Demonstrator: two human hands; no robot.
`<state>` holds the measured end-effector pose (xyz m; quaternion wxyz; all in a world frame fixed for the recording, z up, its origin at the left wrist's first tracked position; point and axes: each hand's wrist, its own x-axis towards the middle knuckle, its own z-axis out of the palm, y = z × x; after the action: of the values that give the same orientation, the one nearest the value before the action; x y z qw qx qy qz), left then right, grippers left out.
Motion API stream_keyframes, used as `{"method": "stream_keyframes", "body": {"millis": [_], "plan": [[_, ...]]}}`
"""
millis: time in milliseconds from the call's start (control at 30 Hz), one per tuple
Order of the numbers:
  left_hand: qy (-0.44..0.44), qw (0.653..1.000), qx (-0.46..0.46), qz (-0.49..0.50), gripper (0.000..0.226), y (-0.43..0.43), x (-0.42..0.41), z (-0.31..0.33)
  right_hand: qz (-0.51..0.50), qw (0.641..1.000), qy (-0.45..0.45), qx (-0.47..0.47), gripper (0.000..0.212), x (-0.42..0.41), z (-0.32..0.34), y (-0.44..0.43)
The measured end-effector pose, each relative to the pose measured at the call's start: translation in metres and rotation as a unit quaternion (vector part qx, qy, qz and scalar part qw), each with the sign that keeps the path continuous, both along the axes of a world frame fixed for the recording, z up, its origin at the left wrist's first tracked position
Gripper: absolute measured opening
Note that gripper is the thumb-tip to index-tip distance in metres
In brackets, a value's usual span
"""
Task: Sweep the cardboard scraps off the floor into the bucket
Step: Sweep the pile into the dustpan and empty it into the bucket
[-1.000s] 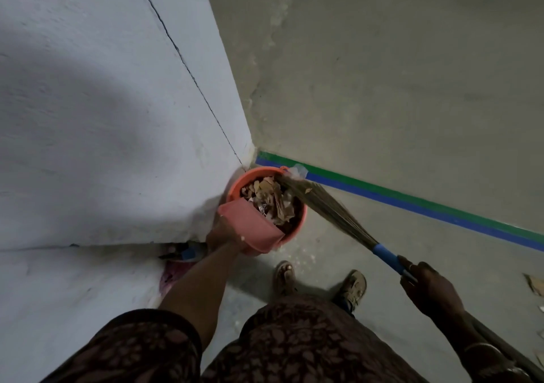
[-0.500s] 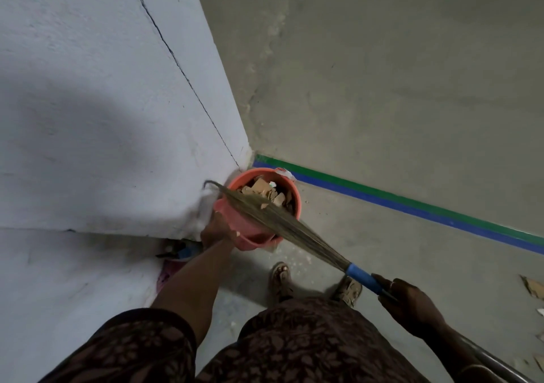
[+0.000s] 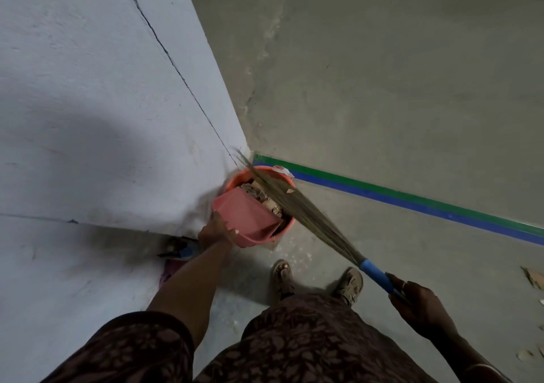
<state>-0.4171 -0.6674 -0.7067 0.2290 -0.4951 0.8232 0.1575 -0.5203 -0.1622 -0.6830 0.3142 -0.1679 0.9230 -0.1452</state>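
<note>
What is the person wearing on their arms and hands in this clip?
Both hands are bare, no gloves: left hand, right hand. The left arm has a short dark sleeve with a pale leaf pattern, ending above the elbow. A bangle seems to circle the right wrist.

Grey concrete floor (image 3: 382, 88) with a bucket in the corner

You stand on a bare grey floor in your sandals (image 3: 350, 284). An orange bucket (image 3: 287, 226) sits on it, right by the white wall (image 3: 88, 88) corner. A green and blue tape line (image 3: 412, 200) runs across the floor. A few cardboard scraps (image 3: 534, 276) lie at your far right.
</note>
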Motion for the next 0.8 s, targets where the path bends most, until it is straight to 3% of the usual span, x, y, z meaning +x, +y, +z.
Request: {"method": "stream_keyframes", "body": {"millis": [67,167,267,367,400,600,733,800], "plan": [[-0.027,0.999,0.039,0.006,0.055,0.001,-0.007,0.005,0.027,1.0,-0.011,-0.01,0.052,0.003,0.0,0.005],[-0.085,0.996,0.009,0.018,0.026,0.004,-0.02,0.017,0.055,0.998,-0.036,0.004,0.052,0.009,0.003,0.001],[-0.052,0.998,-0.031,0.019,0.017,0.003,-0.015,0.014,0.049,0.998,-0.048,0.015,0.055,0.016,0.008,-0.005],[-0.024,0.998,-0.056,-0.002,0.059,-0.009,0.006,-0.01,-0.008,0.999,-0.045,0.008,0.052,0.023,0.005,0.002],[-0.012,0.998,-0.057,-0.004,0.064,-0.011,0.011,-0.014,-0.028,0.999,-0.037,0.002,0.051,0.026,0.004,0.005],[-0.011,0.999,-0.037,-0.033,0.045,-0.006,0.017,-0.015,-0.15,0.988,0.003,-0.032,0.049,0.025,0.006,0.003],[0.047,0.998,-0.018,-0.041,0.056,0.01,0.009,-0.011,-0.168,0.986,0.013,-0.016,0.048,0.014,-0.003,-0.007],[0.053,0.996,-0.002,-0.069,0.075,0.019,0.005,-0.009,-0.163,0.986,0.004,-0.012,0.049,0.008,-0.01,-0.015]]}}
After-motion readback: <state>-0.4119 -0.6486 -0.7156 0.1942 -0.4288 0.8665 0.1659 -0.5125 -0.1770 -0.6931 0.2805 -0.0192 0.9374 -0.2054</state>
